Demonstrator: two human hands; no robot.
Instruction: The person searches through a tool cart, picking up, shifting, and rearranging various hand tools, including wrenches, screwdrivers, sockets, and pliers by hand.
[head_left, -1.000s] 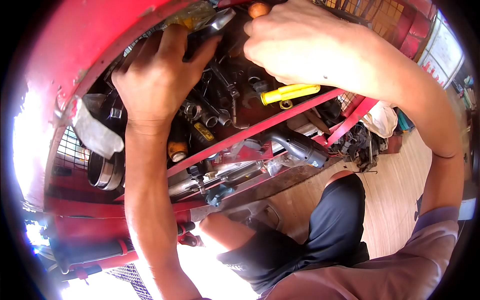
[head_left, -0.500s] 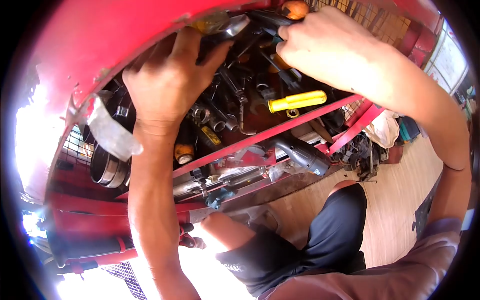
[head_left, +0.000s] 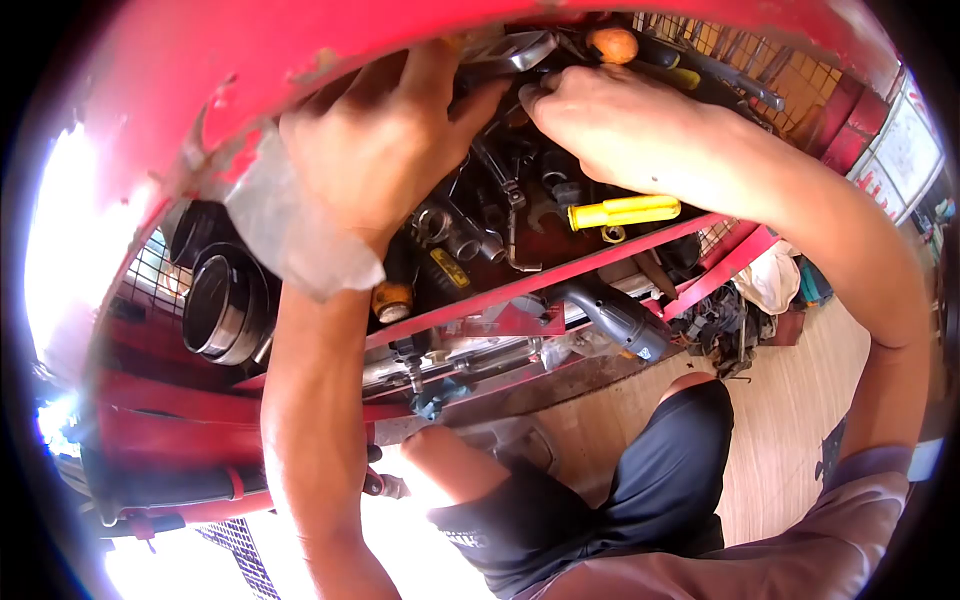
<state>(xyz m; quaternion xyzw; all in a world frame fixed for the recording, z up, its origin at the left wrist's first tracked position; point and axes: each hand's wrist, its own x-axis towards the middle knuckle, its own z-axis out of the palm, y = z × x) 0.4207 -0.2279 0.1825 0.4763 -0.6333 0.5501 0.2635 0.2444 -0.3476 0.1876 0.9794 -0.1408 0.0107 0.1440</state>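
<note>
My left hand [head_left: 385, 145] reaches into the red tool shelf, its thumb stretched away from the fingers. The fingertips are partly hidden under the red upper panel, close to a shiny metal tool [head_left: 515, 52]. Bent inward over the dark pile of tools is my right hand [head_left: 590, 110], its fingers curled; whatever they grip is hidden. Below it lies a yellow screwdriver-like handle [head_left: 625, 212] along the shelf's front edge. Sockets [head_left: 435, 225] and a thin bent metal rod [head_left: 517, 235] lie between my forearms.
Hanging beside my left wrist is a torn, whitish plastic strip [head_left: 300, 225]. Black-and-silver rings [head_left: 222, 310] stand at the shelf's left end. A dark power tool [head_left: 615, 318] sticks out from the lower shelf. An orange knob [head_left: 612, 45] sits at the back.
My left hand has moved right and further under the red panel. The right hand has shifted left, closer to it. The camera view has shifted slightly.
</note>
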